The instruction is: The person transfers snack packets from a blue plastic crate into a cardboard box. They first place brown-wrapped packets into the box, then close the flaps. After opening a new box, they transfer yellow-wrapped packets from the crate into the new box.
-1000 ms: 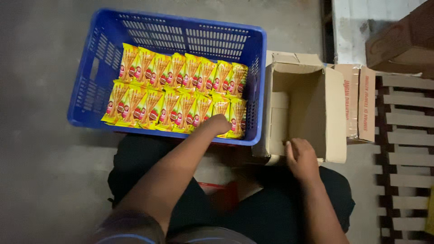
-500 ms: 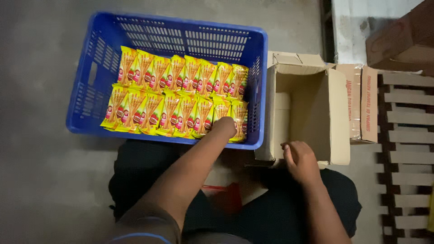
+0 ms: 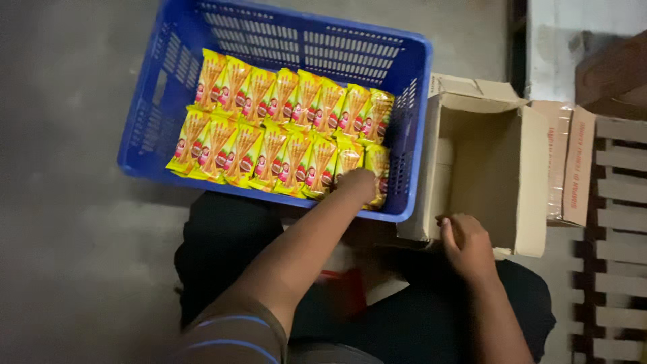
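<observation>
Grey concrete floor (image 3: pixel 67 256), dim light, person seated and looking down over dark trousers. Blue plastic crate (image 3: pixel 202 40) sits at 12 o'clock from the lap, slotted walls, holding yellow snack packets (image 3: pixel 269 128) in two overlapping rows, upper row of eight or so, lower row the same.

Left hand (image 3: pixel 357 183) is inside the crate at its 5 o'clock corner, palm down on the last packets of the lower row. Grip: fingers curled onto a packet, but I cannot tell whether they actually clasp it or only press on it; fingertips are hidden under the knuckles.

Right hand (image 3: pixel 466 244) is at 3 o'clock from the left, resting on the near edge of an open cardboard box (image 3: pixel 499 168). Grip: fingers loosely bent over the box rim, touching cardboard, nothing else in it. Box stands just beside the crate's right wall, flaps out, inside looks bare from this angle.

Wooden slatted pallet (image 3: pixel 620 222) at 3 o'clock of the box. Something red (image 3: pixel 344 293) between the knees, too dark to identify.
</observation>
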